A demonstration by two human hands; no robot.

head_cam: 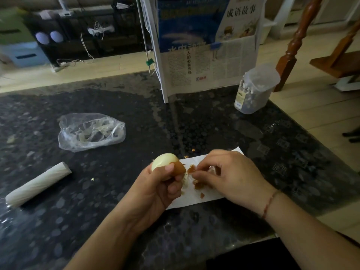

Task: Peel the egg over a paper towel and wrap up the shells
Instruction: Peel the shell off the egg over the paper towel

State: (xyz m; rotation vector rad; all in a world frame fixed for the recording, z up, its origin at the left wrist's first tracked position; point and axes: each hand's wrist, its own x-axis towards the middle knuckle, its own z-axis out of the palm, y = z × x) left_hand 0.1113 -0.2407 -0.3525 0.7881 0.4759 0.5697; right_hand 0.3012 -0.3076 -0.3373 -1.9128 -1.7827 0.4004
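In the head view, the left hand (165, 182) was closed around the egg (164, 161), holding it just above the near-left edge of the paper towel (194, 197). The top of the egg was bare and pale; a brown patch of shell (179, 168) still clung to its right side, next to the fingers. How much shell remained lower down could not be told, since the palm hid that part.

The right hand (228, 172) hovered over the towel, its thumb and forefinger pinched on a small brown piece of shell (191, 169) just beside the egg. The light was dim, so it was hard to say whether that piece was already free or still joined to the egg.

Several shell fragments (198, 185) lay on the towel beneath the hands, and a few crumbs (192, 150) had landed on the dark table (116, 191) just beyond the towel's far edge.

Off to the left, well apart from the work, lay a crumpled plastic bag (89, 131) and a white roll (39, 184). A clear lidded jar (255, 88) stood at the far right of the table.

By my reckoning the peeling was past halfway but not finished: the rest of the shell had to come off, the stray crumbs wanted gathering, and the towel had not yet been folded over the shells.
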